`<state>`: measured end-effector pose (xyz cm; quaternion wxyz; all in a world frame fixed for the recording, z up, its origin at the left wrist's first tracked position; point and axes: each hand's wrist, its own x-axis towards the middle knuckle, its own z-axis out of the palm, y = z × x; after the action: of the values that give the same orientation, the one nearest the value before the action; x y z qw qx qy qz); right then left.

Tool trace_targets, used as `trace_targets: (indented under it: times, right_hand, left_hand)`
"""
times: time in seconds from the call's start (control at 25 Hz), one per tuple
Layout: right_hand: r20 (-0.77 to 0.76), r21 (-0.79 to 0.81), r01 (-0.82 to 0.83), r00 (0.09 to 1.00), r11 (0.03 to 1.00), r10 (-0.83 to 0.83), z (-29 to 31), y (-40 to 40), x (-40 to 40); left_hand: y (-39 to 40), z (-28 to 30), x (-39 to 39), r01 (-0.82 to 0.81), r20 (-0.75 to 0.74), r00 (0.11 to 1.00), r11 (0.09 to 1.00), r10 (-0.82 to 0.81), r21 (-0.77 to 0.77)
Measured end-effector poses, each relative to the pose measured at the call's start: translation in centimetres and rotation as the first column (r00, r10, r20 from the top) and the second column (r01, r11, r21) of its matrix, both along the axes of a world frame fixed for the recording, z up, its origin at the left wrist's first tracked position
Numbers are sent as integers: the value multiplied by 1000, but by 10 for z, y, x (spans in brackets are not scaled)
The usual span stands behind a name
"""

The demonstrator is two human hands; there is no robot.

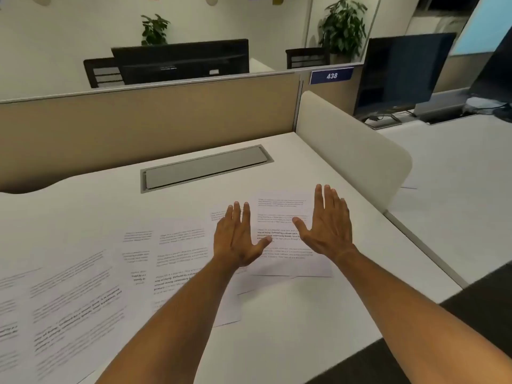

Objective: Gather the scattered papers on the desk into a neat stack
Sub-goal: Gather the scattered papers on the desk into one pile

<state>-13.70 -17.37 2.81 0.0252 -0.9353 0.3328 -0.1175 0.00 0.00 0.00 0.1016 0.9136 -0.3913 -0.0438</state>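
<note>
Several printed white sheets lie scattered and overlapping across the white desk (291, 322). The rightmost sheet (282, 206) lies flat between my hands. My left hand (238, 239) is flat and open over its left edge, fingers pointing away from me. My right hand (327, 225) is open over its right edge, palm turned inward. Another sheet (180, 245) lies left of my left hand. A larger, blurred sheet (72, 300) covers the near left of the desk. Neither hand grips any paper.
A grey cable hatch (205, 169) is set into the desk behind the papers. A beige partition (138, 128) closes the back. A low white divider (352, 153) bounds the right side. A monitor (401, 73) stands on the neighbouring desk.
</note>
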Motion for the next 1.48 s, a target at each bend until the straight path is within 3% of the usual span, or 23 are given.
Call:
trace_targets:
  times: [0.08, 0.32, 0.52, 0.72, 1.0, 1.16, 1.32, 1.4, 1.48]
  right_hand:
    - [-6, 37, 41, 999, 998, -41, -9, -5, 4]
    - [-60, 206, 164, 986, 965, -154, -34, -26, 9]
    - [-11, 484, 293, 944, 824, -329, -45, -54, 20]
    - [-86, 546, 346, 929, 763, -359, -48, -61, 31]
    - [-153, 586, 348, 934, 732, -322, -44, -70, 43]
    - [-146, 697, 334, 933, 635, -330, -45, -77, 43]
    - [-77, 795, 286, 922, 534, -380, -52, -84, 35]
    - [-21, 834, 259, 897, 487, -441, -51, -89, 33]
    - [4, 884, 228, 869, 408, -495, -50, -95, 32]
  left_hand:
    - [-7, -10, 9, -22, -91, 996, 1000, 23, 21]
    - [-40, -22, 24, -32, -150, 988, 999, 33, 8]
    - [-67, -21, 36, -187, -348, 922, 982, 170, -16]
    - [-84, -20, 34, -318, -348, 883, 947, 314, 46]
    - [-97, -21, 42, -448, -473, 768, 890, 431, 82]
    - [-96, -24, 48, -478, -534, 729, 877, 428, 50]
    - [-89, -29, 52, -537, -575, 713, 840, 401, -81]
    - [-83, -30, 54, -607, -650, 650, 783, 392, -134]
    - [-77, -26, 56, -699, -759, 531, 701, 376, -142]
